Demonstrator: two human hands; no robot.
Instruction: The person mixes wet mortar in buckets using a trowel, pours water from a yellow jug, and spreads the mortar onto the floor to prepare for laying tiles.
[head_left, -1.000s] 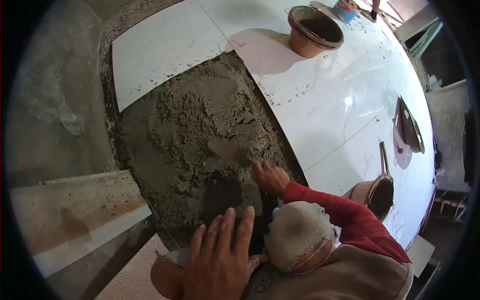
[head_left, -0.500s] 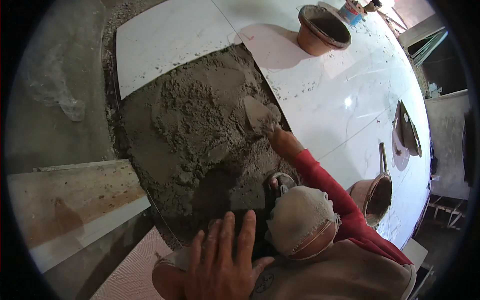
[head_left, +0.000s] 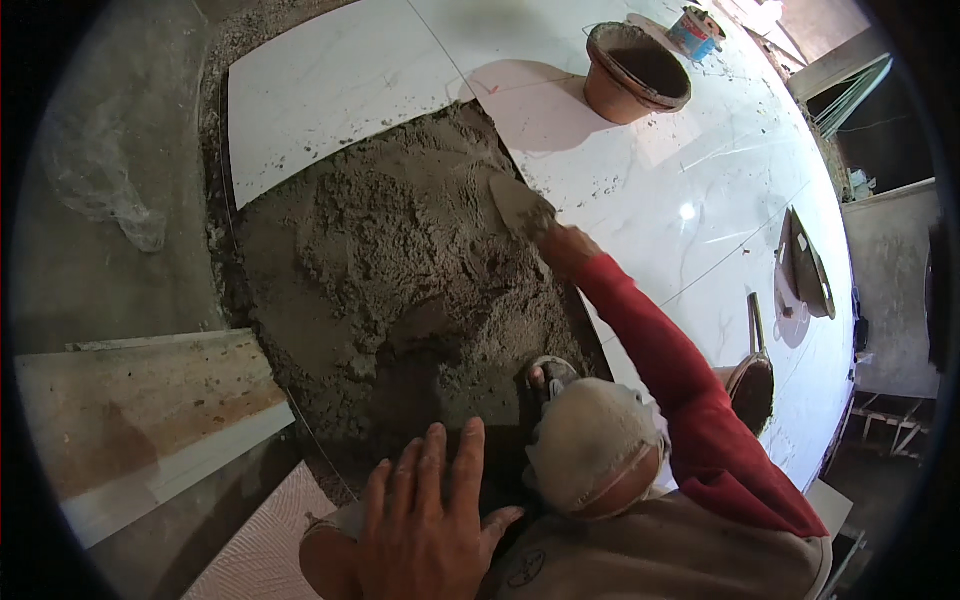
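Note:
My right hand point(head_left: 567, 248), at the end of a red sleeve, grips a trowel point(head_left: 520, 206). The trowel's blade lies on the wet grey mortar bed point(head_left: 350, 230), near its right edge against the white floor tiles point(head_left: 620, 155). My left hand point(head_left: 428, 515) is held palm down with its fingers spread, near my left knee, and holds nothing. Grey, dried-looking material caps my bent right knee point(head_left: 590, 445). Just ahead of it a sandalled foot point(head_left: 550, 372) rests at the mortar. The trowel's handle is hidden in my fist.
A mortar-stained bucket point(head_left: 612, 95) and a tin can point(head_left: 695, 35) stand on the far tiles. Rightward are a long-handled container point(head_left: 755, 390) and a dark flat tool point(head_left: 810, 265). Boards point(head_left: 150, 400), a patterned pinkish slab point(head_left: 255, 540) and clear plastic point(head_left: 120, 190) lie leftward.
My right hand and the trowel have moved farther away along the tile edge, with the arm stretched more. The left hand keeps its spread pose. The whole view has shifted slightly.

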